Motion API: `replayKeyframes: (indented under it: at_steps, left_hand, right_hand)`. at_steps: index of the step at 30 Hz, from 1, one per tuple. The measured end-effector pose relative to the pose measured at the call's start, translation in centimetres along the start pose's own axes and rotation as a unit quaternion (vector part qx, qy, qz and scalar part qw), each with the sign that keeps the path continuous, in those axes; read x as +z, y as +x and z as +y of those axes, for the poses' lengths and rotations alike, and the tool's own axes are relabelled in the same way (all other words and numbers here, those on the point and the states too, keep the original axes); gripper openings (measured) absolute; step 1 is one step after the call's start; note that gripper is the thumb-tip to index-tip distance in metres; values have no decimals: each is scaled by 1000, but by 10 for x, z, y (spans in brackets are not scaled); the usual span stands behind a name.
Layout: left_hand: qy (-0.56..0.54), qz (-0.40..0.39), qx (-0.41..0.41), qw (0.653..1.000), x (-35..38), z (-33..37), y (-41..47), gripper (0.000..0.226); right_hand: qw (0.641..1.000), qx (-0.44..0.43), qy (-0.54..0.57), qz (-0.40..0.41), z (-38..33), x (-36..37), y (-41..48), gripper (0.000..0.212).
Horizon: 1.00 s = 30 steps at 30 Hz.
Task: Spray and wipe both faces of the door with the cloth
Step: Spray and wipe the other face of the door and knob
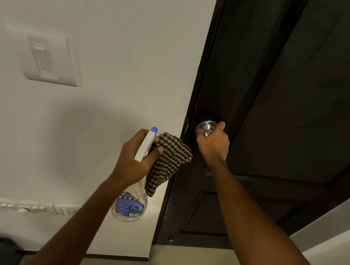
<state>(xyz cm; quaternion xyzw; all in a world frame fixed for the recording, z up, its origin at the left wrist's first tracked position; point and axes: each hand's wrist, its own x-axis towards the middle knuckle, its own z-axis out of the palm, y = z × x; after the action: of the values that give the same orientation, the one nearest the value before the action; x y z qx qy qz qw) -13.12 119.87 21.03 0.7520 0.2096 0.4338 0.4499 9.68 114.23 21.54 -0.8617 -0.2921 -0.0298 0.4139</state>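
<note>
The right hand (212, 142) curls round the steel knob (206, 127) of the dark door (294, 103), which appears closed in its frame; the left hand (139, 157) grips both the spray bottle (130, 201) and the checked cloth (169, 160) together, just left of the door's edge, near the white wall (116, 26). No face looks sprayed or wiped yet; this seems a step of handling the door by its knob. Next, the right hand must free itself to take the cloth, so that the left can aim the nozzle at the panel.

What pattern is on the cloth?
The cloth has a small dark-and-tan check, seen in the head view.
</note>
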Motion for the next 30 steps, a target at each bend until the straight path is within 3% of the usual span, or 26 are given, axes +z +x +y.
replayKeyframes:
  at_steps: [6,12,20,30]
  left_hand:
    - [-4,1,-11,1000,0,1,-5,30]
    - [-34,-17,2,999,4,8,-16,19]
    - [-18,-5,-32,999,0,0,-2,23]
    - [-28,-5,-32,999,11,5,-6,28]
  right_hand:
    - [1000,-15,-6,-8,0,-1,1,53]
    - [999,23,31,6,2,2,-5,50]
    - [999,10,46,-2,6,5,1,44]
    - [986,80,143,-4,13,7,-6,62]
